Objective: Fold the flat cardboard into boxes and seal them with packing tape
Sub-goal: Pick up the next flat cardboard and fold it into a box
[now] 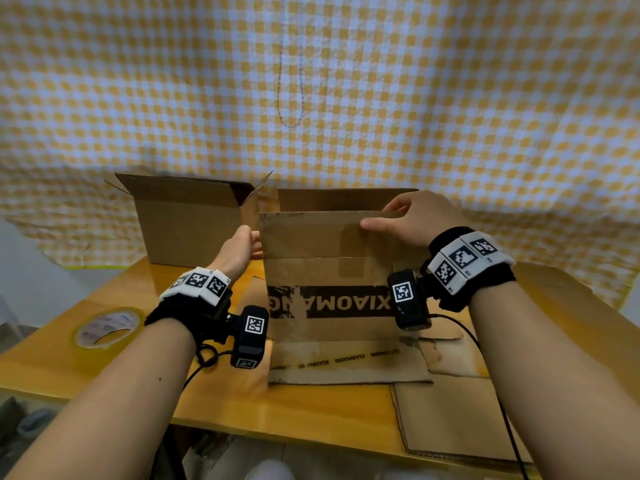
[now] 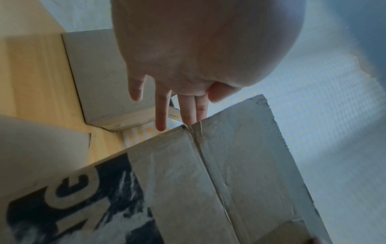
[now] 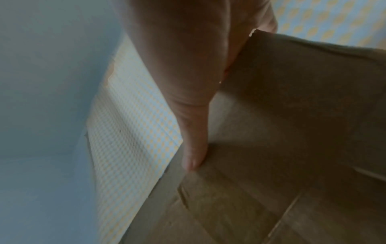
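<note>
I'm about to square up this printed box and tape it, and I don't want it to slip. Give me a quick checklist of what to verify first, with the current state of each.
1. Right hand grips the top flap of the printed box, thumb in front: ok.
2. Left hand steadies the box's left edge, fingers straight: ok.
3. Packing tape roll lies on the wooden table, left of the left forearm, within likely reach: ok.
4. Top flaps folded shut: not ok, they stand up.
5. Bottom seam sealed: cannot tell, it is hidden.
6. Second open box stands behind on the left, apart from the left hand: ok.
</note>
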